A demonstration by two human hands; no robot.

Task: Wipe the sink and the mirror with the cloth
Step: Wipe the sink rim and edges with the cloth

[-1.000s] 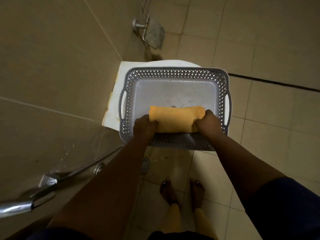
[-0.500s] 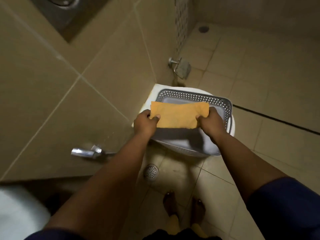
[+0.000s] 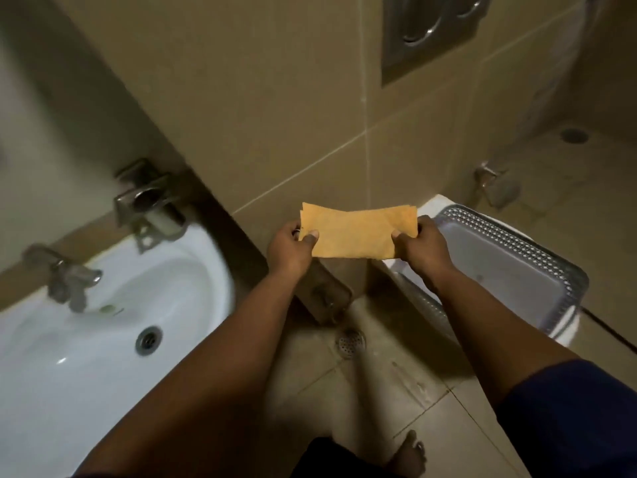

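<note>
A folded orange cloth hangs stretched in the air between both hands, in front of the tiled wall. My left hand pinches its left end and my right hand pinches its right end. The white sink fills the lower left, with a drain in its bowl and a chrome tap on its back rim. The cloth is to the right of the sink, apart from it. No mirror is clearly in view.
A grey perforated plastic basket rests on a white toilet lid at the right. A second chrome fitting stands on the sink's left rim. A flush plate is set in the wall above. A floor drain lies below my hands.
Both hands have lifted the cloth out of the basket and carried it left and up. The view has swung left, so the sink has come into sight.
</note>
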